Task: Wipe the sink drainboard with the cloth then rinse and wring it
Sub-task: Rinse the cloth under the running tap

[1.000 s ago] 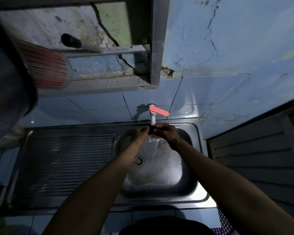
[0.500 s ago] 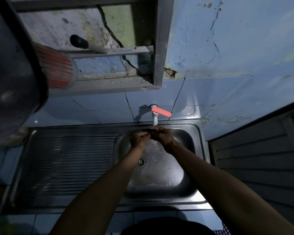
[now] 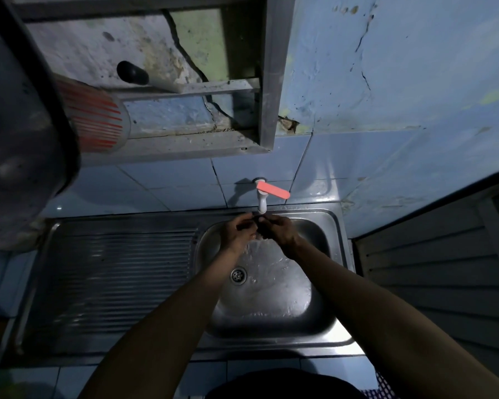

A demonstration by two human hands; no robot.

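A small dark cloth (image 3: 260,228) is bunched between my two hands, right under the white tap (image 3: 262,203) with its pink lever. My left hand (image 3: 238,231) grips the cloth's left end and my right hand (image 3: 280,229) grips its right end. Both are over the back of the steel sink basin (image 3: 314,318). Water shines on the basin floor around the drain (image 3: 238,275). The ribbed drainboard (image 3: 118,277) lies to the left, bare. Most of the cloth is hidden by my fingers.
A large dark metal pot (image 3: 20,156) hangs at the upper left, beside a red-striped cup (image 3: 95,122). A metal shelf frame (image 3: 185,145) juts out above the tap. A slatted grey panel (image 3: 444,272) stands to the right of the sink.
My hands stay under the tap and keep working the cloth; they have drawn closer together around it. The view has shifted slightly to the right.
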